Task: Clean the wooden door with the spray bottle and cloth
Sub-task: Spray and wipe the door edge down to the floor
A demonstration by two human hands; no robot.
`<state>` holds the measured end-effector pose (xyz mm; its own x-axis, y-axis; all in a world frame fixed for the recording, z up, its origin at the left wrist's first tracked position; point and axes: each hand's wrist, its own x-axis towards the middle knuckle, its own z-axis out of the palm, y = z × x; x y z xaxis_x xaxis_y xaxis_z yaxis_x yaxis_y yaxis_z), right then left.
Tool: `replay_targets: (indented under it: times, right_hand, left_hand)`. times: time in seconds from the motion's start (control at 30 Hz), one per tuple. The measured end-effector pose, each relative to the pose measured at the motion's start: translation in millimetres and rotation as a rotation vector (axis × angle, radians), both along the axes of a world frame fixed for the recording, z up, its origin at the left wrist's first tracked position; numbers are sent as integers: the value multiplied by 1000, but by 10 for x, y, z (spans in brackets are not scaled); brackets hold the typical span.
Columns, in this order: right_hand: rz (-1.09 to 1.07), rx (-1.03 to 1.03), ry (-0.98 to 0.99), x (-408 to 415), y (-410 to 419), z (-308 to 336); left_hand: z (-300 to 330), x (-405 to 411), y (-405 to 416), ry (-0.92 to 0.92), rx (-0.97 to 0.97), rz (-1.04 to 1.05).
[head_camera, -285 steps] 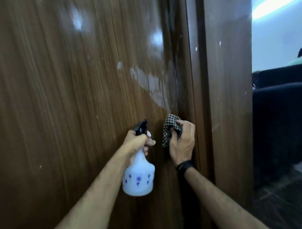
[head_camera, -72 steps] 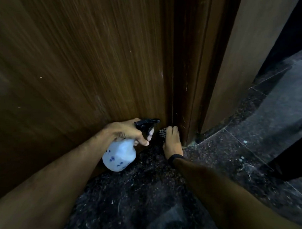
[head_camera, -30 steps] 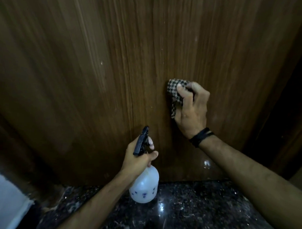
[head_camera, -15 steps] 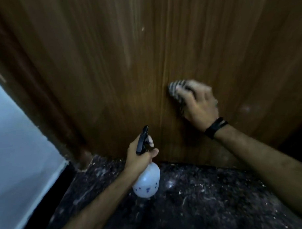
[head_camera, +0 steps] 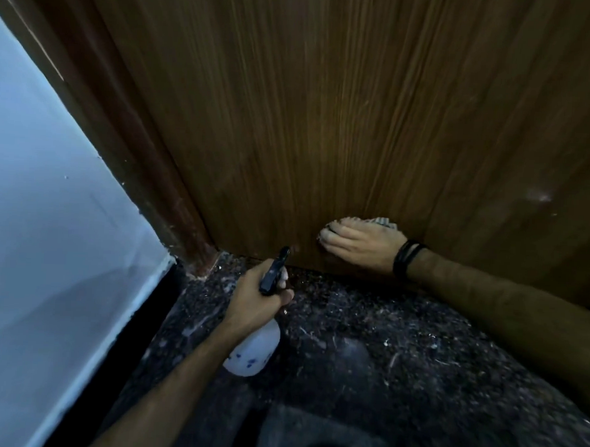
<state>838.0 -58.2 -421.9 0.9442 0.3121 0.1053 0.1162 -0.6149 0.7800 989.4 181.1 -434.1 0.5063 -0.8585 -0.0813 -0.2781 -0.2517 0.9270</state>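
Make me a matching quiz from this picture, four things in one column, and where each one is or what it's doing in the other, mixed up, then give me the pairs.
Column one:
1. spray bottle
2. cloth
3. wristband
4. wall

Column two:
A. pale, at the far left beside the door frame
B. gripped by the left hand, above the dark floor
C. dark, around the right wrist
D. pressed against the low part of the wooden door under the right hand

Pairs: 1-B, 2-D, 3-C, 4-A
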Motion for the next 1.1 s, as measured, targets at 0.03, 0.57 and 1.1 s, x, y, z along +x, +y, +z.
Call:
replay_targets:
  times: [0.03, 0.57, 1.1]
  right_hand:
    - [9, 17, -6, 12, -10, -4]
    - [128, -76, 137, 517, 109, -583]
    - [196, 191, -194, 1261, 341, -591]
  left_hand:
    - [-29, 28, 12, -21, 6, -21]
    - [-240, 440, 35, -65, -7, -30]
    - [-342, 736, 56, -68, -18, 22]
